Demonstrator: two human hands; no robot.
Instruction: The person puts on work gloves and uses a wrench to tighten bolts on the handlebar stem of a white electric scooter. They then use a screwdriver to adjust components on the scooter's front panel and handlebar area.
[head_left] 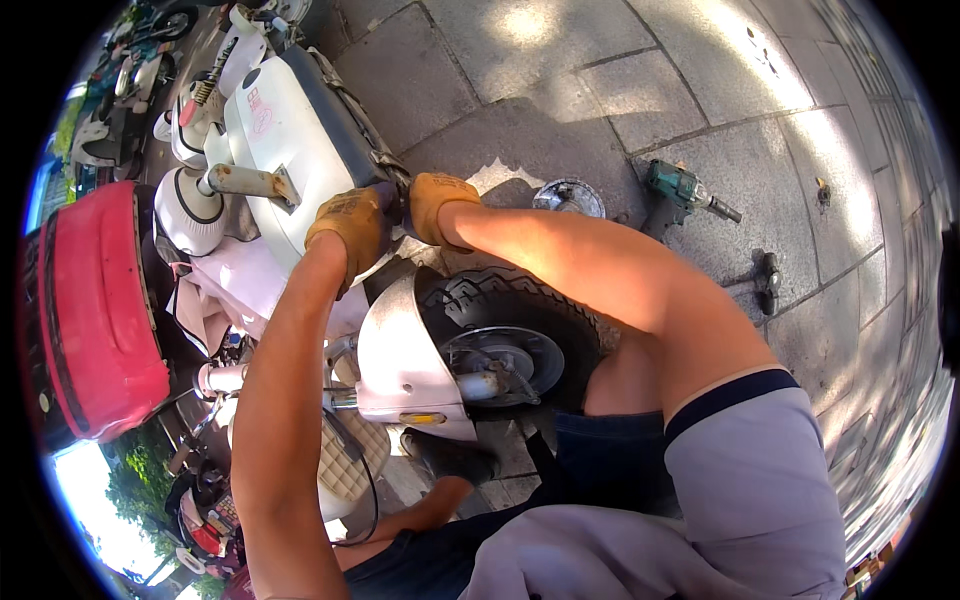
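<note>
A white and pale pink scooter lies tipped in front of me, its wheel showing a black treaded tyre beneath a pale fender. Both my hands wear orange-yellow work gloves and meet just beyond that wheel, at the near end of the scooter's dark-edged body. My left hand is closed there, with something dark at its fingers. Close beside it, my right hand is curled too, its fingertips turned away from view. The part between the gloves is mostly hidden.
On the stone paving to the right lie a teal cordless power tool, a hammer and a round metal dish. A red body panel stands at the far left. My shoe rests beside the wheel.
</note>
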